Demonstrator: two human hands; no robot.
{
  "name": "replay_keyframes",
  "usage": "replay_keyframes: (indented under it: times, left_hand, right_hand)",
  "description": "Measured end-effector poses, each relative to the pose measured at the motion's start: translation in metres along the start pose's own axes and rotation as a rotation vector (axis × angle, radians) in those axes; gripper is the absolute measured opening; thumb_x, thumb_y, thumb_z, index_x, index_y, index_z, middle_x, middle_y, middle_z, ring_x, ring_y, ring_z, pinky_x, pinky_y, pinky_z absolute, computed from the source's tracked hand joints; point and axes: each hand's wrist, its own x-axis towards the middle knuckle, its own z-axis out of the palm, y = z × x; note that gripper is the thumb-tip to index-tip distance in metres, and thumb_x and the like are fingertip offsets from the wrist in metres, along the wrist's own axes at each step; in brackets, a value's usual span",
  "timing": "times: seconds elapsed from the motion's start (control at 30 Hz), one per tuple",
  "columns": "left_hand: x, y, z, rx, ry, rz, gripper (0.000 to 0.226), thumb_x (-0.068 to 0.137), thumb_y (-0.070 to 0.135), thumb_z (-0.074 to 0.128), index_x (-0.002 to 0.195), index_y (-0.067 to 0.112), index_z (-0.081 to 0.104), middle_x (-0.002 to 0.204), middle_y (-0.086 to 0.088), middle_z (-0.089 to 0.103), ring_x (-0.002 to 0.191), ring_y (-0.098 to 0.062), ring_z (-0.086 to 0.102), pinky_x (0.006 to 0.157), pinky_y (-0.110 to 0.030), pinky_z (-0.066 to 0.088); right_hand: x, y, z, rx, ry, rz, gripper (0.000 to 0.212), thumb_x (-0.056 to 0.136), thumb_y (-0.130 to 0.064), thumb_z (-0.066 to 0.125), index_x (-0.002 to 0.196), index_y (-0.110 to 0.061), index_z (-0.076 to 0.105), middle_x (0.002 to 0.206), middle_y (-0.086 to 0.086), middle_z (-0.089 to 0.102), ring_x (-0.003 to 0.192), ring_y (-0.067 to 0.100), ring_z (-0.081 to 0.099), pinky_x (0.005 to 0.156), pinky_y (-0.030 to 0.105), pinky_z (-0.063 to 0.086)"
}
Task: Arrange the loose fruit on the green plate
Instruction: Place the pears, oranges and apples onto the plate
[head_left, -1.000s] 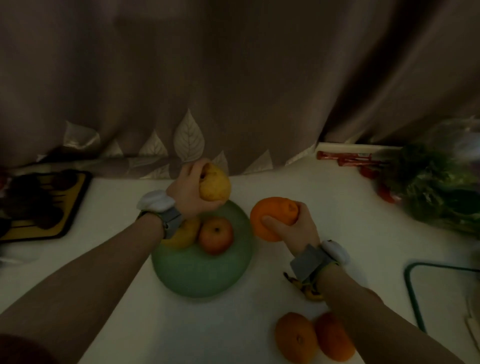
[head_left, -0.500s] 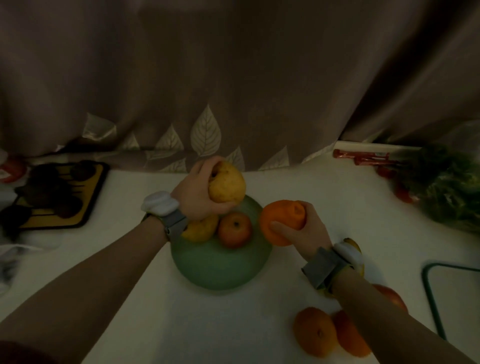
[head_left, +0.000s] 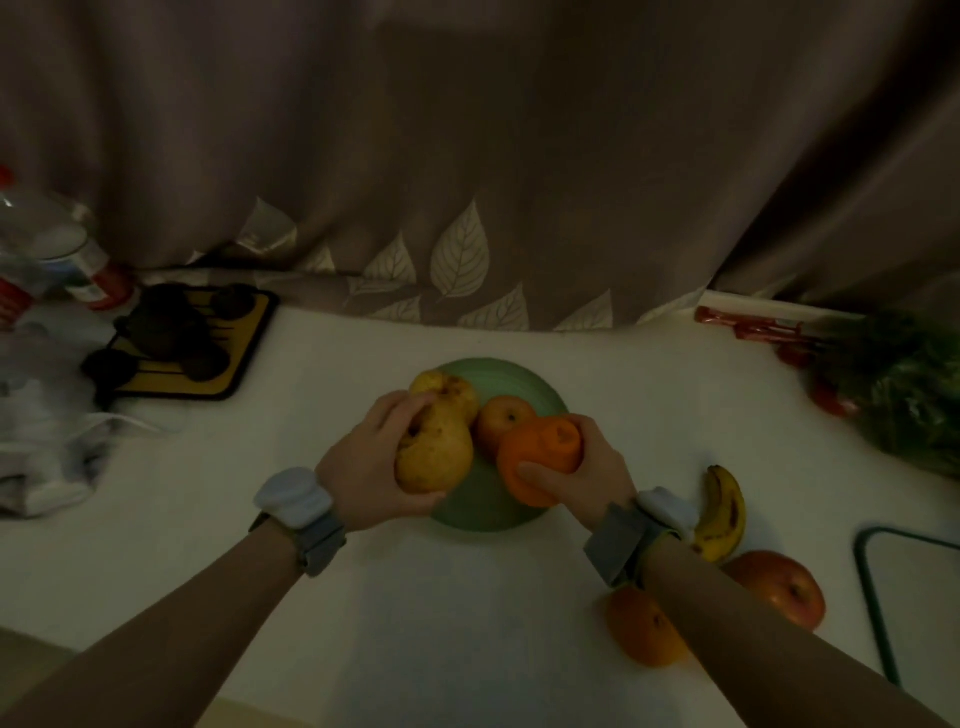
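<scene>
The green plate (head_left: 511, 376) sits mid-table with a yellow pear (head_left: 451, 388) and a small red apple (head_left: 503, 420) on it. My left hand (head_left: 366, 467) grips a second yellow pear (head_left: 435, 451) over the plate's near-left edge. My right hand (head_left: 587, 470) holds an orange (head_left: 540, 452) over the plate's near-right edge, beside the apple. Loose on the table to the right lie a banana (head_left: 723, 506), a red apple (head_left: 782, 587) and another orange (head_left: 644, 631), partly hidden by my right forearm.
A yellow-and-black mat (head_left: 176, 345) with dark round items lies at the left, plastic bottles (head_left: 62, 254) behind it. Leafy greens (head_left: 904, 395) and red items (head_left: 748, 325) are at the right. A green-rimmed board (head_left: 878, 597) is at the right edge. A curtain (head_left: 467, 156) hangs behind.
Both hands have come down and toward me over the plate, carrying the pear and the orange closer together. The view has shifted, so a banana and a red apple now show at the right.
</scene>
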Motion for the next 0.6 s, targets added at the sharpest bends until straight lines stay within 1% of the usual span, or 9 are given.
replay_keyframes:
  times: [0.07, 0.13, 0.2, 0.23, 0.3, 0.33, 0.37, 0.47, 0.6]
  left_hand:
    - [-0.003, -0.002, 0.001, 0.012, -0.008, -0.021, 0.101, 0.049, 0.063, 0.062, 0.137, 0.032, 0.022, 0.139, -0.010, 0.031, 0.112, -0.027, 0.049, 0.082, -0.035, 0.049]
    - [-0.004, -0.002, 0.002, 0.016, -0.019, -0.038, 0.103, 0.049, 0.065, 0.060, 0.138, 0.029, 0.022, 0.140, -0.011, 0.030, 0.111, -0.028, 0.049, 0.083, -0.037, 0.050]
    - [-0.003, -0.003, 0.005, 0.029, -0.060, -0.040, 0.102, 0.050, 0.066, 0.059, 0.138, 0.031, 0.020, 0.141, -0.011, 0.029, 0.114, -0.030, 0.048, 0.086, -0.042, 0.051]
    - [-0.003, -0.003, 0.008, 0.036, -0.092, -0.032, 0.101, 0.050, 0.066, 0.058, 0.137, 0.035, 0.018, 0.142, -0.010, 0.028, 0.116, -0.030, 0.048, 0.088, -0.043, 0.051]
    - [-0.003, -0.004, 0.015, 0.062, -0.135, -0.002, 0.096, 0.051, 0.066, 0.058, 0.133, 0.044, 0.014, 0.144, -0.010, 0.028, 0.118, -0.031, 0.047, 0.090, -0.043, 0.049]
    - [-0.002, -0.005, 0.018, 0.077, -0.138, 0.007, 0.095, 0.051, 0.066, 0.058, 0.132, 0.045, 0.011, 0.144, -0.010, 0.029, 0.118, -0.031, 0.047, 0.090, -0.042, 0.049]
    - [-0.001, -0.006, 0.020, 0.086, -0.135, 0.010, 0.095, 0.052, 0.066, 0.058, 0.131, 0.045, 0.010, 0.144, -0.010, 0.029, 0.117, -0.032, 0.048, 0.089, -0.042, 0.049]
    - [0.002, -0.008, 0.021, 0.078, -0.126, 0.015, 0.096, 0.052, 0.065, 0.060, 0.131, 0.044, 0.010, 0.143, -0.009, 0.030, 0.116, -0.031, 0.049, 0.087, -0.042, 0.051]
    - [0.005, -0.010, 0.023, 0.112, -0.125, 0.040, 0.095, 0.051, 0.066, 0.060, 0.130, 0.042, 0.013, 0.141, -0.009, 0.034, 0.111, -0.031, 0.053, 0.082, -0.044, 0.053]
  right_hand:
    - [-0.002, 0.000, 0.004, -0.028, -0.028, -0.025, 0.067, 0.066, -0.024, 0.080, 0.122, -0.018, 0.044, 0.122, 0.011, 0.058, 0.107, 0.029, 0.055, 0.088, 0.039, 0.047]
    - [-0.004, 0.000, 0.009, -0.054, -0.054, -0.043, 0.070, 0.065, -0.024, 0.081, 0.125, -0.017, 0.043, 0.123, 0.011, 0.058, 0.110, 0.030, 0.055, 0.085, 0.033, 0.044]
    - [-0.007, 0.001, 0.015, -0.082, -0.075, -0.056, 0.072, 0.064, -0.025, 0.081, 0.126, -0.018, 0.043, 0.122, 0.010, 0.058, 0.111, 0.028, 0.055, 0.084, 0.028, 0.040]
    - [-0.008, 0.002, 0.018, -0.092, -0.086, -0.059, 0.073, 0.064, -0.026, 0.082, 0.125, -0.018, 0.043, 0.120, 0.009, 0.059, 0.111, 0.028, 0.055, 0.083, 0.027, 0.039]
    - [-0.010, 0.005, 0.021, -0.113, -0.102, -0.068, 0.076, 0.058, -0.033, 0.083, 0.123, -0.020, 0.045, 0.115, 0.006, 0.060, 0.109, 0.027, 0.057, 0.081, 0.026, 0.038]
    - [-0.010, 0.007, 0.021, -0.124, -0.102, -0.072, 0.078, 0.056, -0.036, 0.082, 0.123, -0.021, 0.045, 0.115, 0.006, 0.060, 0.108, 0.027, 0.057, 0.081, 0.026, 0.038]
    - [-0.010, 0.008, 0.020, -0.130, -0.097, -0.069, 0.078, 0.056, -0.036, 0.082, 0.123, -0.022, 0.045, 0.117, 0.007, 0.061, 0.108, 0.026, 0.057, 0.081, 0.026, 0.038]
    - [-0.007, 0.011, 0.019, -0.139, -0.105, -0.073, 0.074, 0.062, -0.027, 0.082, 0.124, -0.023, 0.043, 0.120, 0.008, 0.059, 0.109, 0.026, 0.056, 0.083, 0.026, 0.038]
    - [-0.005, 0.013, 0.019, -0.133, -0.127, -0.064, 0.077, 0.061, -0.031, 0.082, 0.126, -0.024, 0.041, 0.120, 0.005, 0.058, 0.110, 0.024, 0.055, 0.085, 0.026, 0.039]
